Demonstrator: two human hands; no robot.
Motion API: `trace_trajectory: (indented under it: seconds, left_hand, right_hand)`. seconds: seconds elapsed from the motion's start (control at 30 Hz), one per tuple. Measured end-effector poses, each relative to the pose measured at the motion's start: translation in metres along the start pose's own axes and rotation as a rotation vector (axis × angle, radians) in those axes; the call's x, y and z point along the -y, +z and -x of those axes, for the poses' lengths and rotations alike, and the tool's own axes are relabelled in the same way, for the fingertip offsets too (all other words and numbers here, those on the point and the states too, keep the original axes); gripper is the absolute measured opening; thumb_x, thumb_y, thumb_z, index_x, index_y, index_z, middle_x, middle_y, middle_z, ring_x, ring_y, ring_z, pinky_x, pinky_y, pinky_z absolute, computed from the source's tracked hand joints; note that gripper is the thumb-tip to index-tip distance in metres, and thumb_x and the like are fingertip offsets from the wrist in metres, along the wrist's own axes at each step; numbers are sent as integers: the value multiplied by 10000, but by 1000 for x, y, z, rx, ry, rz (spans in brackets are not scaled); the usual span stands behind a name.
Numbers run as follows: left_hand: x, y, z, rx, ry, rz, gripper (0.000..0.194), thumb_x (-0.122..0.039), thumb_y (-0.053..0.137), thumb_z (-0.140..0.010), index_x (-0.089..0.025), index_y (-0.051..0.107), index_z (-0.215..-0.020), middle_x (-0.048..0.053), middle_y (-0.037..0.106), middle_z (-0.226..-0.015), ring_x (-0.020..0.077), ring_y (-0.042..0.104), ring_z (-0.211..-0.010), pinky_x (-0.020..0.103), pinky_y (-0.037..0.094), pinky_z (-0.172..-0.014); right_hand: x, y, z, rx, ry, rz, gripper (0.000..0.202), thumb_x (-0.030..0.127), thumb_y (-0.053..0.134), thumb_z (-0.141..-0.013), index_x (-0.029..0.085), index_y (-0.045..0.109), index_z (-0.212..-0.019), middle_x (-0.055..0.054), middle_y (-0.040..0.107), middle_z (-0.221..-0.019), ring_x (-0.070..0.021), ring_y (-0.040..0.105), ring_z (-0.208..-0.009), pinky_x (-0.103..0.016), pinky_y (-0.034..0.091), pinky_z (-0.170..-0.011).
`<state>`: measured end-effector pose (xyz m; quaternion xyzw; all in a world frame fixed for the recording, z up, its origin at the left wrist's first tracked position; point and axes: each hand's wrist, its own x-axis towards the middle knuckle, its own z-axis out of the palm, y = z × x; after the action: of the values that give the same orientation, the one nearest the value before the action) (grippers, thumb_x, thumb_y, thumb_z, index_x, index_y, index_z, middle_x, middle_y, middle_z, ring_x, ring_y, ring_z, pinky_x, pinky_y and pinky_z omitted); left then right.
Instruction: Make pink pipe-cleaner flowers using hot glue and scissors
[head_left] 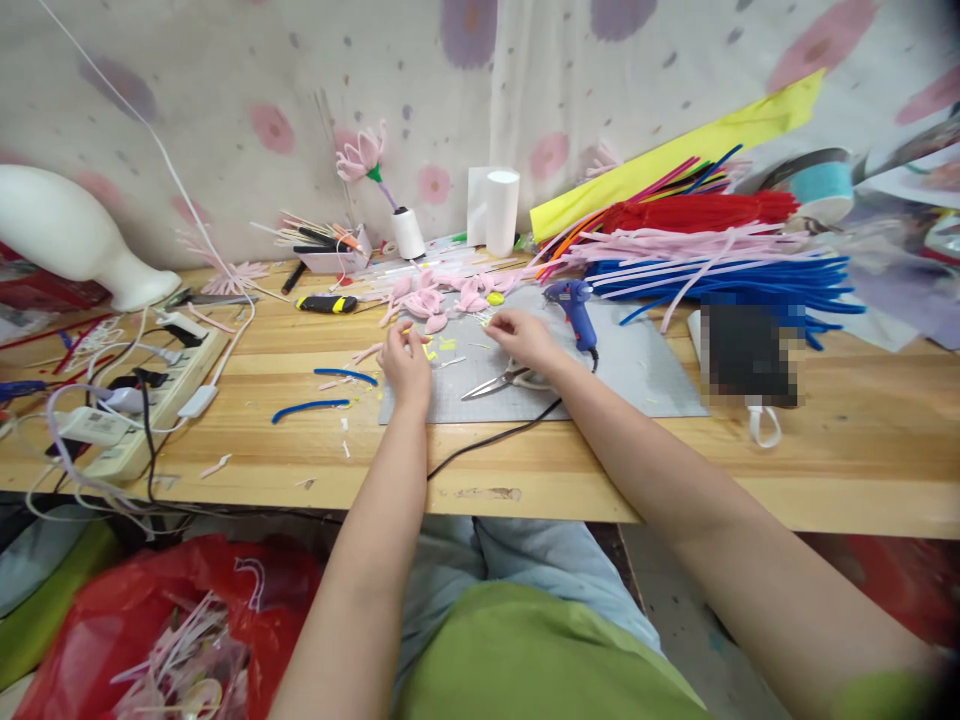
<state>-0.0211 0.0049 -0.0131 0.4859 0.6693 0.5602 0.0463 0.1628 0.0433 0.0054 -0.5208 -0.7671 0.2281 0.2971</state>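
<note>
My left hand [406, 362] is at the left edge of the grey cutting mat [637, 385], fingers curled together; whatever they pinch is too small to tell. Over the mat's middle, my right hand [523, 340] has its thumb and fingertips pinched by some thin white stems [478, 318]; whether it grips one is unclear. Pink fuzzy petal pieces [426, 300] lie just beyond both hands, with a small yellow piece [496, 298] among them. Scissors [487, 386] rest below my right hand, their handles partly hidden by it. A blue glue gun [576, 312] lies to its right.
Blue [735, 285] and red pipe cleaners [697, 212] are heaped at the back right. A pink pipe-cleaner flower [363, 158] stands in a white holder. A utility knife [327, 304] lies left, near a power strip [157, 400] with tangled cords. A black cable [487, 440] crosses the front.
</note>
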Motion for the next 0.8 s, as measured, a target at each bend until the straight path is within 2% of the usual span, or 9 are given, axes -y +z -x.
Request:
trace_trajectory:
  seconds: [0.07,0.13,0.23,0.37,0.47,0.53,0.63,0.73,0.8]
  left_hand:
    - [4,-6,-5,-59,-110,29,198,-374,459,-850,-205,537,-783,-10,559,-606,153,569,-698,303,412,-790]
    - [6,-10,-9,-89,-178,27,293,-438,464,-838,-203,491,-665,-16,510,-562,141,538,-636,282,412,-726]
    - [9,-11,-12,-105,-218,10,338,-458,436,-843,-207,445,-617,-3,522,-591,141,533,-644,276,409,-714]
    - [15,-11,-14,-123,-148,31,112,-293,530,-785,-214,463,-826,-3,608,-729,135,566,-714,276,419,-766]
    - [16,-13,-15,-103,-109,3,220,-217,570,-739,-216,462,-931,37,655,-926,142,593,-865,296,409,-861]
    - [14,-15,-15,-64,-152,2,187,-277,515,-795,-211,473,-965,44,668,-880,150,611,-846,316,410,-879]
    - [12,-16,-15,-44,-187,41,261,-331,476,-825,-205,455,-1052,47,668,-831,159,626,-841,330,420,-881]
    - [11,-14,-13,-38,-91,66,465,-195,584,-725,-210,406,-1155,86,630,-1060,172,573,-1050,325,405,-935]
    - [10,-12,-12,13,-53,87,572,-112,568,-697,-203,366,-1225,96,595,-1134,172,576,-1049,318,423,-926]
  right_hand:
    - [8,7,1,124,-90,27,135,250,541,-787,179,652,-818,-30,645,-857,-138,551,-774,-238,383,-686]
    - [15,14,1,211,-158,86,128,219,559,-765,183,664,-830,-38,643,-889,-145,553,-811,-242,380,-703]
    - [23,22,0,248,-181,172,151,216,568,-760,192,674,-865,-51,645,-921,-167,555,-873,-257,374,-736]
    - [28,27,-5,233,-149,183,169,222,541,-774,202,677,-873,-41,665,-902,-168,567,-852,-258,375,-714]
    - [30,28,-9,208,-43,174,212,272,504,-810,213,674,-924,-40,681,-913,-175,576,-822,-263,382,-684]
    - [29,27,-11,179,6,184,236,288,480,-830,217,672,-948,-45,685,-939,-184,579,-842,-270,388,-693]
    - [25,26,-14,176,-40,179,225,229,503,-802,214,665,-957,-36,681,-967,-172,578,-856,-260,391,-704]
    - [20,27,-16,219,-115,143,260,161,537,-747,201,647,-980,-19,684,-936,-148,581,-823,-241,393,-700]
    - [19,28,-15,239,-135,110,297,128,532,-731,196,629,-1003,-8,690,-899,-139,587,-806,-233,396,-700]
